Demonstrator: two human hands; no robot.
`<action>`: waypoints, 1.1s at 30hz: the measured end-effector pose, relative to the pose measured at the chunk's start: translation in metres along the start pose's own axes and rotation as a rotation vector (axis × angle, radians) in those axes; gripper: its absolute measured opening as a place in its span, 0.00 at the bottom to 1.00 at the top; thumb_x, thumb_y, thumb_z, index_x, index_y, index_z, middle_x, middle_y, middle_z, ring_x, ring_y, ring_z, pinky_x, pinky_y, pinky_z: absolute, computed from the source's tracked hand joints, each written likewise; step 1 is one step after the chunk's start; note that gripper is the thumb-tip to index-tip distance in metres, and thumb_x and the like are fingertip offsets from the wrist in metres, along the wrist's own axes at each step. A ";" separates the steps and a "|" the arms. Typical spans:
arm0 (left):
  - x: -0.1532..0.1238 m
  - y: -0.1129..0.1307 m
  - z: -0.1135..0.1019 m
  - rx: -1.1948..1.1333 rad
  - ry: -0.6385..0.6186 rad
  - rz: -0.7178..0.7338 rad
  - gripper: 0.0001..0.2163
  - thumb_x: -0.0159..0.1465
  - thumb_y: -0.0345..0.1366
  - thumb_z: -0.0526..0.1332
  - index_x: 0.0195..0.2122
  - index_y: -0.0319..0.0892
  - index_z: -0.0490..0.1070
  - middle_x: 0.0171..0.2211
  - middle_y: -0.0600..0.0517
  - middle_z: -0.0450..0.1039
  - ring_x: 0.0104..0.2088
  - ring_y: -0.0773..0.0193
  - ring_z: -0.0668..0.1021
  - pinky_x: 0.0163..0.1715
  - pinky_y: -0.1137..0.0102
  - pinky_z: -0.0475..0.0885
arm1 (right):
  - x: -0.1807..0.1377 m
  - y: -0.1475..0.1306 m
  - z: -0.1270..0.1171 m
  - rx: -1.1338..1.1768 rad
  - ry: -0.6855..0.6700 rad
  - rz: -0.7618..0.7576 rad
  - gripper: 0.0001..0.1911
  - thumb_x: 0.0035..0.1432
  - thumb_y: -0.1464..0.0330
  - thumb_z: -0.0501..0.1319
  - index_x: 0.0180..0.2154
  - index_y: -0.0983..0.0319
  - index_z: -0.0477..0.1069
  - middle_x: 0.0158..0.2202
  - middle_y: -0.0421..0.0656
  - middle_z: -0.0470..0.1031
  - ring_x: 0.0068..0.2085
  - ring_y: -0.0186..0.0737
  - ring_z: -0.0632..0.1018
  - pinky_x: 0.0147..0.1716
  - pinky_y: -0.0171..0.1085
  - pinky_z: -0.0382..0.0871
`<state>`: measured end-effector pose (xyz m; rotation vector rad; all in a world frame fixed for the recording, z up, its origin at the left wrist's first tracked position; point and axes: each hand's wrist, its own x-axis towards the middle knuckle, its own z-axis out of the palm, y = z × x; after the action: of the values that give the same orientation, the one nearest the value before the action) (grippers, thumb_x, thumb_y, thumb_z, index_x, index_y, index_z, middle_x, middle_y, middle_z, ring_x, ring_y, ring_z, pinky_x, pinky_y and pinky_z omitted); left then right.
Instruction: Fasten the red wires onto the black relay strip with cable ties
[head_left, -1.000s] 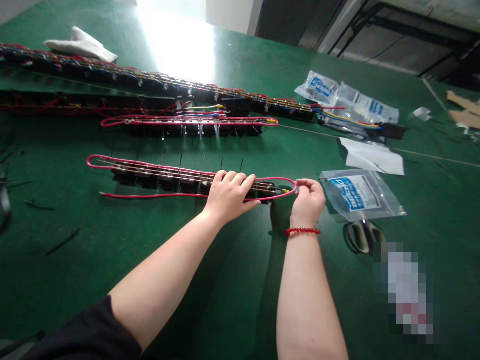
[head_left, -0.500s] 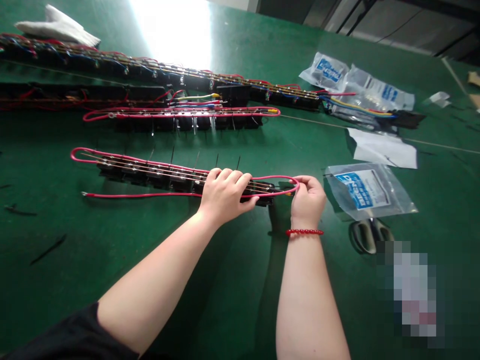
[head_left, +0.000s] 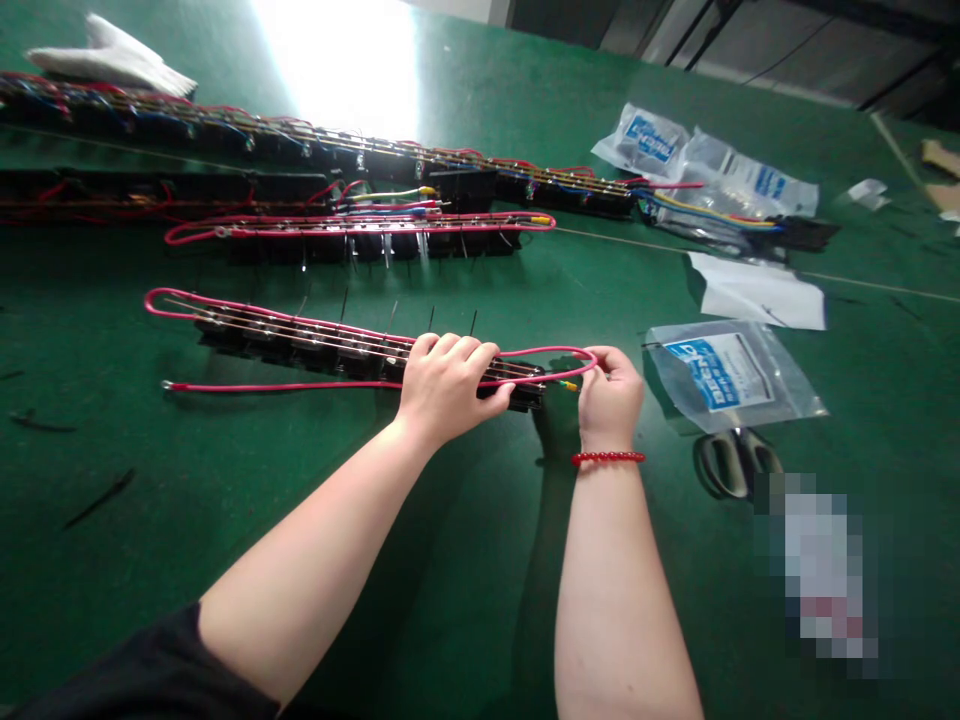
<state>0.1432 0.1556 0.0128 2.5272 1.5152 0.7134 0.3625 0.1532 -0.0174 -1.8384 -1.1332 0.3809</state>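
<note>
Pinching looped red cable [head_left: 300,386] | right fingers [head_left: 613,358] narrow at its bend | left fingers [head_left: 454,347] clasping black, wire-topped strip [head_left: 356,366]

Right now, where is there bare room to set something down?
Bare tabletop lies between the left forearm and the red cable, and beyond the long wired strip, left of the plastic bags. Crowded: around the left hand on the near strip and right hand.

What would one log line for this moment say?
left hand: grasping black strip | right hand: pinching red cable | scissors: near plastic bag
</note>
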 end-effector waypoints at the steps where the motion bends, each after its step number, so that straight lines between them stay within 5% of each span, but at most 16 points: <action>1: 0.000 0.000 0.000 -0.002 -0.001 -0.009 0.16 0.65 0.49 0.58 0.46 0.45 0.75 0.44 0.47 0.79 0.45 0.52 0.76 0.48 0.56 0.63 | 0.000 0.000 0.000 -0.019 -0.020 -0.018 0.10 0.51 0.70 0.55 0.30 0.59 0.75 0.31 0.39 0.75 0.33 0.37 0.73 0.37 0.38 0.68; 17: 0.001 -0.001 -0.002 -0.026 0.013 -0.037 0.15 0.65 0.50 0.59 0.43 0.46 0.76 0.42 0.49 0.80 0.44 0.53 0.77 0.49 0.57 0.64 | 0.005 -0.001 -0.008 -0.023 -0.357 -0.077 0.09 0.46 0.68 0.62 0.32 0.60 0.77 0.28 0.39 0.71 0.31 0.37 0.69 0.33 0.37 0.65; 33: 0.001 -0.001 -0.003 -0.022 0.012 -0.050 0.15 0.64 0.51 0.59 0.40 0.45 0.75 0.38 0.49 0.80 0.41 0.53 0.77 0.47 0.57 0.64 | 0.004 -0.006 -0.009 0.043 -0.407 0.010 0.12 0.46 0.65 0.64 0.36 0.61 0.77 0.30 0.40 0.75 0.29 0.36 0.70 0.28 0.35 0.63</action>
<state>0.1416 0.1562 0.0153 2.4651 1.5595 0.7357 0.3670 0.1530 -0.0072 -1.7742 -1.3744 0.8059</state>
